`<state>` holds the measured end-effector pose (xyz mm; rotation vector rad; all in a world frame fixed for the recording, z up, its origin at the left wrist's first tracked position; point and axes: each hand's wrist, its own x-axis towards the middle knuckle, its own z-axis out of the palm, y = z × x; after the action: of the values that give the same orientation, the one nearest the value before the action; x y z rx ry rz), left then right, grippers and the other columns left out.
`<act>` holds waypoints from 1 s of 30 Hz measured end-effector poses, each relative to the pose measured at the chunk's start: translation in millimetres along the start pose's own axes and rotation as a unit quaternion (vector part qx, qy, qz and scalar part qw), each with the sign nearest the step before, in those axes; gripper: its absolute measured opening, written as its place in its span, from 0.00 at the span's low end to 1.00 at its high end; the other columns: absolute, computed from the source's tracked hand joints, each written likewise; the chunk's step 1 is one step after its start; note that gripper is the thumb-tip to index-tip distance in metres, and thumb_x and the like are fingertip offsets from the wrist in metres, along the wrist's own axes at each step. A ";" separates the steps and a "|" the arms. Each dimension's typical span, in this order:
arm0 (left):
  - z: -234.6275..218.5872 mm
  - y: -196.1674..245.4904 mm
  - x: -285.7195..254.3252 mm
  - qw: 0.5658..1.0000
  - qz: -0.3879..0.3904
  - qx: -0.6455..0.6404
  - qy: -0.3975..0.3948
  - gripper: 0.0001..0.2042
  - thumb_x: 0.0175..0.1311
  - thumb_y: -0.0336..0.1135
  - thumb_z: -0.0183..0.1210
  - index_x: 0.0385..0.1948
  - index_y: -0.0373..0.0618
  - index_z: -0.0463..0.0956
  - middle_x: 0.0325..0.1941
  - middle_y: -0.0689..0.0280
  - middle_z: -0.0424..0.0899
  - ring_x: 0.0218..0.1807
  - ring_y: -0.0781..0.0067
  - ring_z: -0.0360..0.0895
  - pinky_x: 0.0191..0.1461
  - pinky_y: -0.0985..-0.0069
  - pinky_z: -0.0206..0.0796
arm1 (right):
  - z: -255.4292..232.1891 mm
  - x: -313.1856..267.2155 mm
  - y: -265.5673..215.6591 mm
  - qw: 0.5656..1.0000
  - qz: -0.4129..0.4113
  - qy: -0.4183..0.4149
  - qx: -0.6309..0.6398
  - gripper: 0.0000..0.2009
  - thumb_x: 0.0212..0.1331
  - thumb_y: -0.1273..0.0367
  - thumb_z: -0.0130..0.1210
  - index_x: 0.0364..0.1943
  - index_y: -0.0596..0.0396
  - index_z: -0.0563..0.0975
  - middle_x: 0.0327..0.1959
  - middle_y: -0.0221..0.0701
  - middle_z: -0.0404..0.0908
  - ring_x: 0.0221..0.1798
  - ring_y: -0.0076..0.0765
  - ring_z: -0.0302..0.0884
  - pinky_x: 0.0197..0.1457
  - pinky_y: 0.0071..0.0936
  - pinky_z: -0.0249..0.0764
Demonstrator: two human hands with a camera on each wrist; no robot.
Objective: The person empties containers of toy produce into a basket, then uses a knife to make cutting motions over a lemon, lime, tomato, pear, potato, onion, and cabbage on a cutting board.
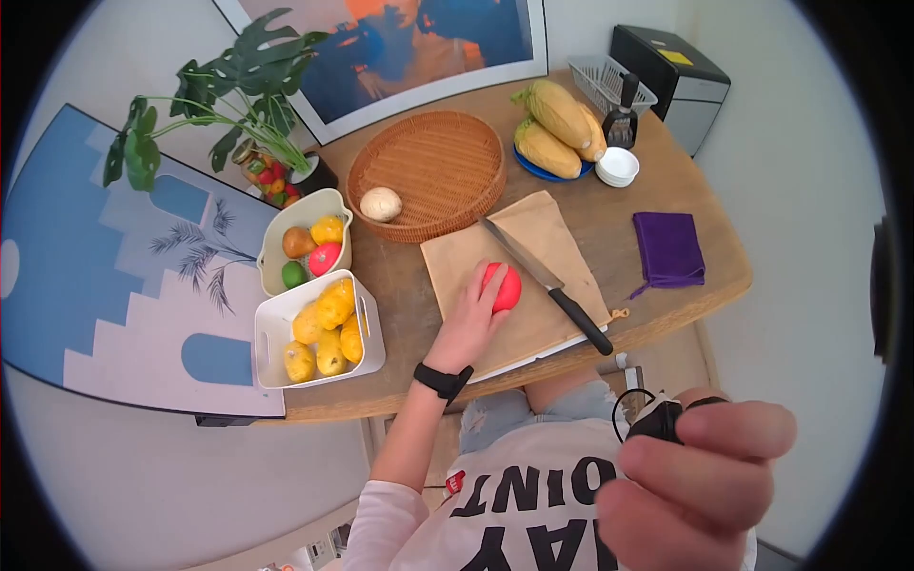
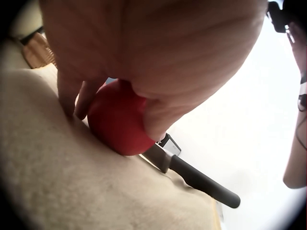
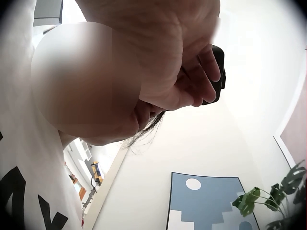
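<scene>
On the brown paper-like sheet (image 1: 457, 257), my left hand (image 1: 466, 324) grips a smooth red ball-like object (image 1: 507, 288), thumb on one side and fingers round the other. The left wrist view shows the red object (image 2: 117, 122) under the palm, resting on the surface. Just beyond it lies a knife (image 1: 524, 252), its black handle (image 1: 581, 322) pointing toward the front edge of the table. My right hand (image 1: 705, 485) is raised close to the head camera. In the right wrist view, the bent fingers (image 3: 206, 86) overlap a black device (image 3: 218, 72) at head height.
At left stand a white bin (image 1: 371, 347) of yellow fruit and a cream basket (image 1: 276, 233) of mixed fruit. Behind are a wicker tray (image 1: 438, 171) with a pale round item (image 1: 381, 204), and yellow produce (image 1: 552, 124) on a blue plate. A purple cloth (image 1: 669, 249) lies right.
</scene>
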<state>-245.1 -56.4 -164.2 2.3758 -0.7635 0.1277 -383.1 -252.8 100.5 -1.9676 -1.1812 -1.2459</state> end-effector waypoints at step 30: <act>-4.5 1.2 2.5 0.998 -0.047 -0.001 -0.035 0.36 0.66 0.31 0.62 0.77 0.53 0.57 0.80 0.46 0.54 0.64 0.30 0.69 0.67 0.51 0.69 | 159.7 25.4 10.6 0.979 0.057 0.183 0.076 0.13 0.47 0.58 0.62 0.38 0.37 0.75 0.34 0.26 0.70 0.34 0.34 0.69 0.47 0.31 0.72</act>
<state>-243.3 -55.7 -159.3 2.4212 -0.6818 0.0041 -298.4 -122.9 53.5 -1.5866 -0.9356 -1.3447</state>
